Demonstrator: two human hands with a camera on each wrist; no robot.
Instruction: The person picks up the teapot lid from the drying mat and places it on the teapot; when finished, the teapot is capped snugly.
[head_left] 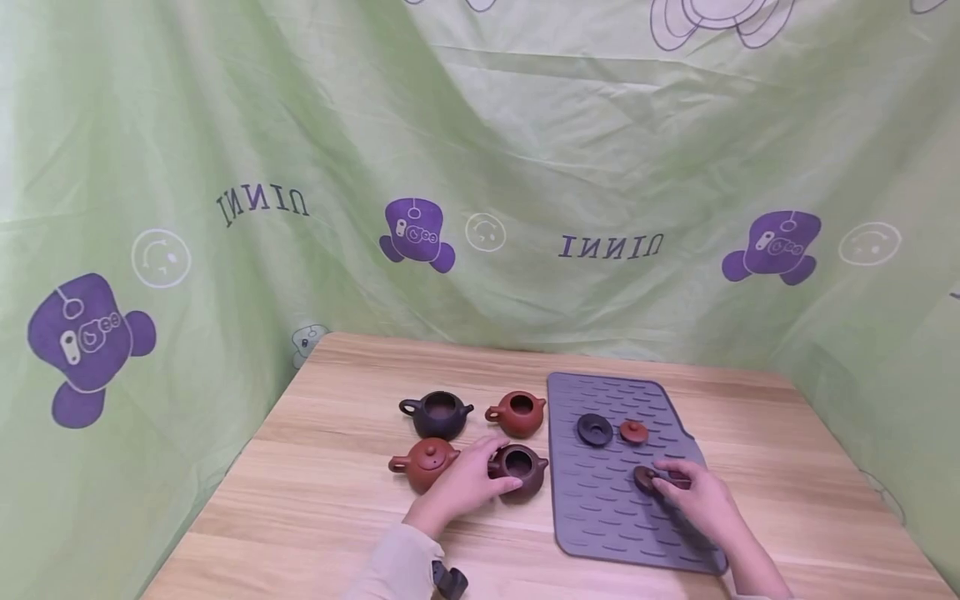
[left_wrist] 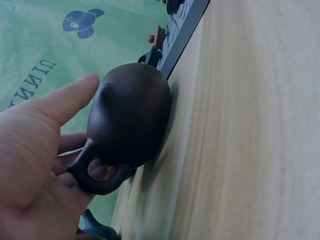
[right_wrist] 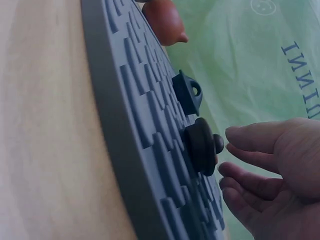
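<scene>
A dark brown teapot without its lid (head_left: 519,468) (left_wrist: 131,115) stands on the table. My left hand (head_left: 468,479) (left_wrist: 45,150) holds it from the handle side, thumb along its near side and fingers on the far side, partly hidden. On the grey mat (head_left: 600,517) (right_wrist: 112,110) lies a dark brown lid (head_left: 643,478) (right_wrist: 201,146), knob up. Close by its knob, my right hand (head_left: 701,500) (right_wrist: 280,170) has thumb and fingers apart, with a small gap to the knob in the right wrist view.
Behind are a black lidless teapot (head_left: 439,415) and a red lidless teapot (head_left: 519,414). A red lidded teapot (head_left: 425,467) stands left of my left hand. Farther back on the mat lie a black lid (head_left: 595,430) and a red lid (head_left: 633,432). A green curtain (head_left: 480,150) surrounds the table.
</scene>
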